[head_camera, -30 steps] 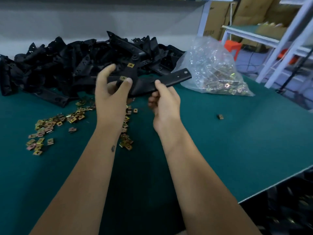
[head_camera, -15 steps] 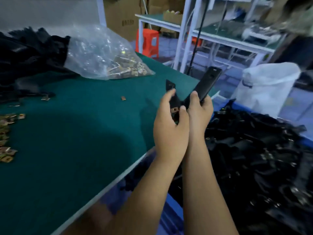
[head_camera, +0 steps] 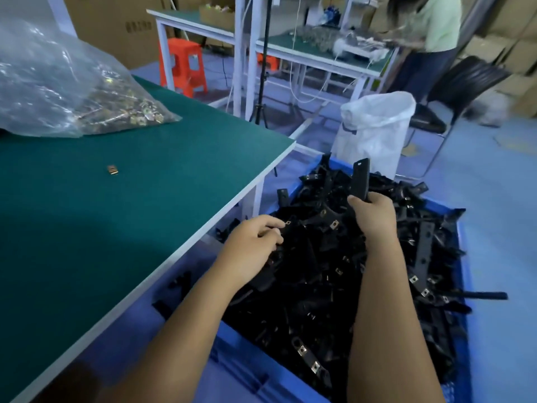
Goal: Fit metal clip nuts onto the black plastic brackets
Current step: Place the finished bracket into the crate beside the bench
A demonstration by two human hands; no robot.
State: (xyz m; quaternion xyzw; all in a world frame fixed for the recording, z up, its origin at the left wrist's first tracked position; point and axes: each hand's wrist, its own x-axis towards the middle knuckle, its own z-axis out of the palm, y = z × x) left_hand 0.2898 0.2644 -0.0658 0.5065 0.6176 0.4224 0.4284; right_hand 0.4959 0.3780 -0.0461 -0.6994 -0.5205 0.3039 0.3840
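Both hands are now reaching down over the blue crate (head_camera: 462, 257) beside the table (head_camera: 174, 184), where half a second ago they were holding the bracket (head_camera: 360, 181) up above the table edge, close together. They are now apart: the right hand (head_camera: 374, 216) is gripping the bracket by its lower part, fingers curled round it, with its long arm sticking up and away; the left hand (head_camera: 252, 242) is resting on the pile (head_camera: 319, 271) with fingers loosely curled, and whether it is pinching anything is hard to tell, since the fingertips are lying against black parts.

Judging by the gold clips already showing on the held piece and across the pile, the person is dropping a finished bracket into the crate. To do it well, they should be lowering it flat onto the heap rather than tossing it, so the clips are not getting knocked off, and letting go only once it is lying clear of the crate wall.

Spare clips are sitting in the clear bag (head_camera: 72, 91) far up the table to the left, well apart from both hands, and one loose clip (head_camera: 113, 170) is lying alone on the green mat
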